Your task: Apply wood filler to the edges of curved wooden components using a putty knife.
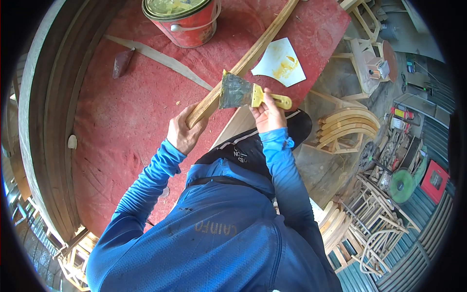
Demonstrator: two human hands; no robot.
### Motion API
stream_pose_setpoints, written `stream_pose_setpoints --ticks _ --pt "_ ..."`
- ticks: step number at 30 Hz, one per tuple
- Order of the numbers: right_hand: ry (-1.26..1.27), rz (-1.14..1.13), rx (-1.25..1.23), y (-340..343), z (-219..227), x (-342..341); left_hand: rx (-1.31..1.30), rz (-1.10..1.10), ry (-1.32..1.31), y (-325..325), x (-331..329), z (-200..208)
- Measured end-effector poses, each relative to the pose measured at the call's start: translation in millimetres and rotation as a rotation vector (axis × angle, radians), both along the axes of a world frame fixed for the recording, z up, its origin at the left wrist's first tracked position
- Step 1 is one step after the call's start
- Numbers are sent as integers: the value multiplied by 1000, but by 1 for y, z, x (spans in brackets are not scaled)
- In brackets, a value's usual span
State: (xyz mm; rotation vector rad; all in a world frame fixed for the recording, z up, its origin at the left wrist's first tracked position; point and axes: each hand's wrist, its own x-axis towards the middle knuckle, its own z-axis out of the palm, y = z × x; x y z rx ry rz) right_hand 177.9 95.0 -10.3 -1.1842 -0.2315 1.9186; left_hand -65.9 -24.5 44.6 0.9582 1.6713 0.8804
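Note:
My left hand (pixel 183 131) is wrapped round the near end of a long wooden strip (pixel 245 61), which slants away to the upper right over a red surface. In my right hand (pixel 269 116) is a putty knife (pixel 235 91) with a yellow handle and a wide, smeared grey blade. The blade's edge lies against or just over the side of the strip, a little beyond my left hand; whether it touches I cannot tell. Beyond the knife, a white sheet (pixel 279 62) carries dabs of yellow-brown paste.
A red bucket (pixel 182 24) with a smeared lid stands on the red surface (pixel 121 155). Nearby lie a thin pale wood piece (pixel 160 61) and a small reddish bag (pixel 122 63). Curved boards (pixel 53 121) rise at left. Wooden chair frames (pixel 348 127) and a green round fan (pixel 402 185) are at right.

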Motion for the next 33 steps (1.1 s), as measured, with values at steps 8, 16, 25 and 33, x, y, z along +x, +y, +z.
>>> stream_pose_setpoints --ticks 8,16,25,33 --pt "-88 136 2 -10 1 20 15 9 -97 1 -6 0" --pt "-661 156 706 -5 64 27 266 -169 465 9 -4 2" --pt "-1065 785 1686 -33 110 -6 221 -196 621 9 3 11" --pt "-1006 740 1596 -18 126 11 270 -190 654 11 7 9"
